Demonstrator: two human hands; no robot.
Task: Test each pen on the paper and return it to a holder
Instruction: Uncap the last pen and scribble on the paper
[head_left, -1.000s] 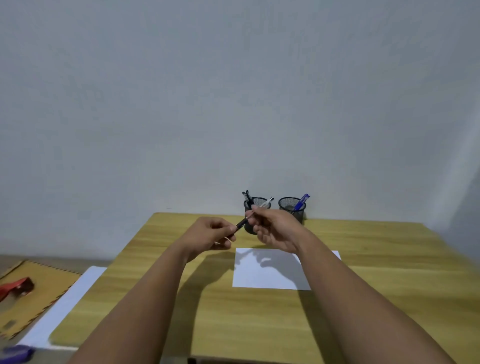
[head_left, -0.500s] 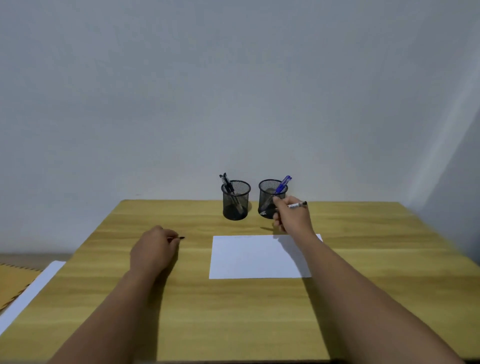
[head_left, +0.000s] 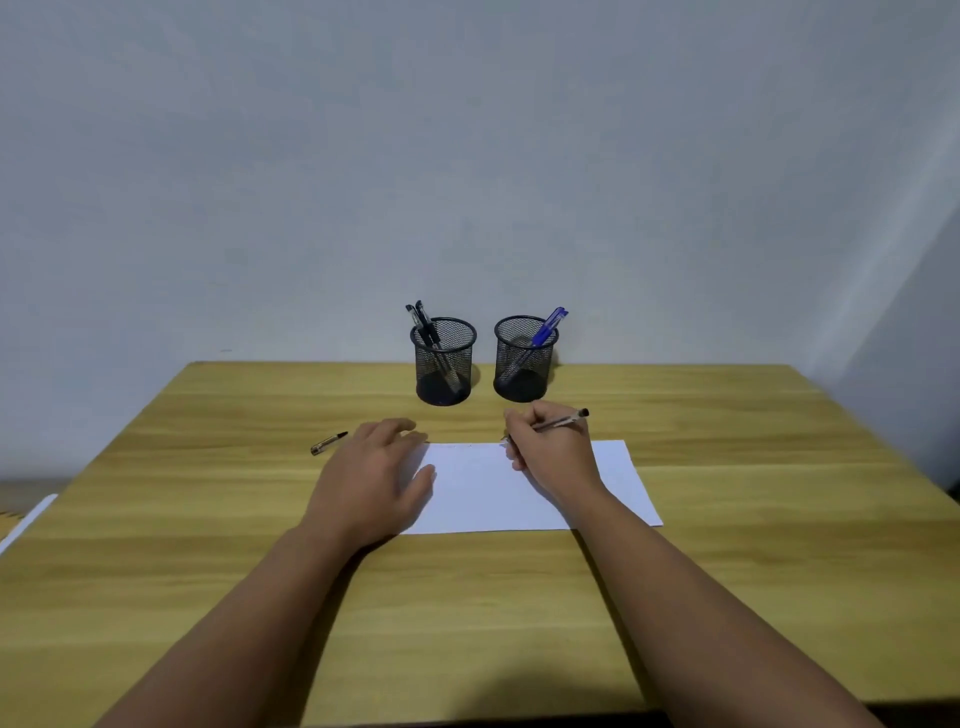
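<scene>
A white sheet of paper (head_left: 498, 493) lies on the wooden table (head_left: 727, 597). My right hand (head_left: 550, 452) grips a clear pen (head_left: 563, 422), its tip down at the paper's far edge. My left hand (head_left: 374, 478) rests flat with fingers spread on the paper's left edge and holds nothing. A pen cap (head_left: 328, 443) lies on the table to the left of that hand. Two black mesh holders stand at the back: the left holder (head_left: 443, 361) has black pens, the right holder (head_left: 524, 358) has a blue pen (head_left: 548, 326).
A grey wall rises right behind the holders. At the far left, beyond the table edge, a white sheet (head_left: 26, 519) shows on the floor.
My left hand let go of the cap on the table and moved right onto the paper's edge. My right hand brought the pen down to the paper.
</scene>
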